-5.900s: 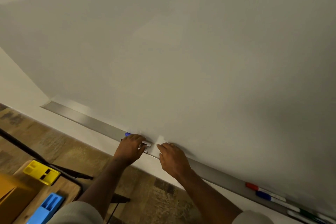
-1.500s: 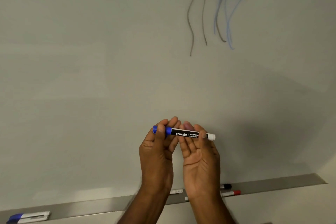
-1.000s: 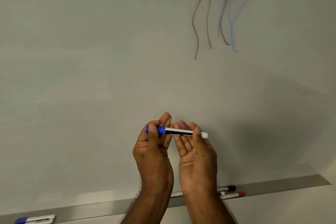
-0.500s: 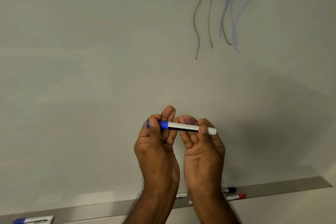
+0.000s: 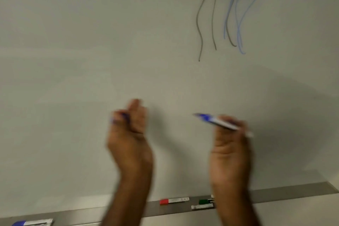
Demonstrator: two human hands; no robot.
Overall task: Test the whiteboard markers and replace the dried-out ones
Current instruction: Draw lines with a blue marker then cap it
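Right hand [image 5: 230, 145] fingers pinch slim blue marker [image 5: 216, 121]; left hand [image 5: 128, 134] fingers grip its cap [image 5: 123, 117] (blurred).

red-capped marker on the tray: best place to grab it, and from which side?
Grip the red-capped marker at mid-barrel, on the white section right of the cap, pinching across its width from above and in front. It lies flat along the tray with the whiteboard close behind, so the rear looks blocked. The green-capped marker sits apart to its right, leaving finger room.
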